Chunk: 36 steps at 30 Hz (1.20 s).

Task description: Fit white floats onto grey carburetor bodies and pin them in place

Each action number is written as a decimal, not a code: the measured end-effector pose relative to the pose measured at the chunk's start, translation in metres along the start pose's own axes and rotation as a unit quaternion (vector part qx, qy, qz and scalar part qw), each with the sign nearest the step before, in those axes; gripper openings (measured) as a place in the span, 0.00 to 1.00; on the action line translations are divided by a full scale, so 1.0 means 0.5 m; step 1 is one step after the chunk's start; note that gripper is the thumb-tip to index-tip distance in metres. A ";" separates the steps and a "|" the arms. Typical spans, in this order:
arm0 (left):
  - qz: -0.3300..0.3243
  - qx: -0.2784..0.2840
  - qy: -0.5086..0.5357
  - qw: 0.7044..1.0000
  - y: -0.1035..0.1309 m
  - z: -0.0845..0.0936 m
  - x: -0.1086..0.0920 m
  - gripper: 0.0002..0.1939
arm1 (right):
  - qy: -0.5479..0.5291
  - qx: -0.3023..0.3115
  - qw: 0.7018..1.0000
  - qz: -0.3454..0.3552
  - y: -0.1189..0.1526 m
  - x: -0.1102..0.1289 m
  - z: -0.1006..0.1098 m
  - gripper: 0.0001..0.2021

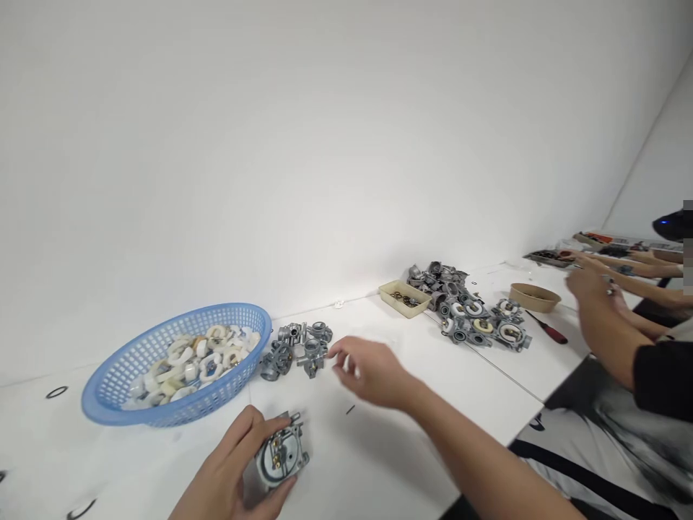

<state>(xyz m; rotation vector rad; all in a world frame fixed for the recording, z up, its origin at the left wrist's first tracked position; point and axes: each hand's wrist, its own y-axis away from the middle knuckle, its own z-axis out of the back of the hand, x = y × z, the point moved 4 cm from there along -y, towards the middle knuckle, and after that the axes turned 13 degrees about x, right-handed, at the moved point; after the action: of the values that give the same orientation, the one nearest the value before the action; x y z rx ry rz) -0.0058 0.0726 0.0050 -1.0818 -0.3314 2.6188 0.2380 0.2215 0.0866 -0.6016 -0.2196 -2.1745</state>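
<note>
The left hand [224,462], in front of the blue basket [97,401], grips 1 metal part [284,456]. The right hand [373,372], right of the basket, is half-curled; its hold is indeterminable.

A: Colour on the basket [211,401]?
B: Blue, grid of holes. Ring pieces [210,367] inside: white to cream, one tan-orange.
A: Front metal part [281,458]?
B: Grey, brass-yellow spots on its face. Small castings [312,354] behind: grey throughout.
A: Right side?
B: Tray [414,312] pale yellow, round bowl [535,299] tan, screwdriver handle [555,334] red and black, co-worker's sleeve [663,379] black.
A: Backdrop?
B: Surface [401,455] white. Wall [325,144] plain off-white.
</note>
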 end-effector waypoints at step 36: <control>-0.094 0.024 -0.132 0.986 -0.004 0.037 -0.017 0.25 | 0.217 0.167 0.958 0.090 0.004 -0.055 -0.054 0.08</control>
<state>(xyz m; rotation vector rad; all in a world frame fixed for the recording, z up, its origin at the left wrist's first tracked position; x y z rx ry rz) -0.0128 0.0696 0.0242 -0.6512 -0.4048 2.5843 0.2450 0.2298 0.0495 0.0499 -0.2744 -1.9736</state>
